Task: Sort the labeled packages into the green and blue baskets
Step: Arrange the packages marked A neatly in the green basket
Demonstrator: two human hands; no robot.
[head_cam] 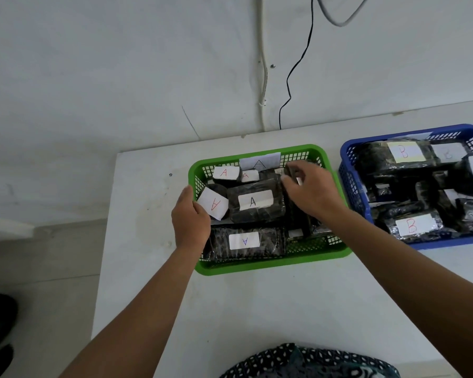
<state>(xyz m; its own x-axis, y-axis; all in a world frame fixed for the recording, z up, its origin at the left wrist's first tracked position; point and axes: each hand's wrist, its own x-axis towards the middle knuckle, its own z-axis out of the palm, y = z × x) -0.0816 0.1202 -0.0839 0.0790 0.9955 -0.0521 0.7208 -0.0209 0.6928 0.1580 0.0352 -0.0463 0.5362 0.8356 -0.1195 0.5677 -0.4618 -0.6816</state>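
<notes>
Bare forearms; dark garment with white leaf-like print.

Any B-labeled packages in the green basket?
No, every readable label in the green basket shows A; the B labels sit in the blue basket.

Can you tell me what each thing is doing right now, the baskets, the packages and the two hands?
green basket: on the table, holding packages labeled A.
blue basket: on the table, full of packages labeled B.
left hand: grips the green basket's left rim.
right hand: inside the green basket, fingers pinching a small dark package.
</notes>
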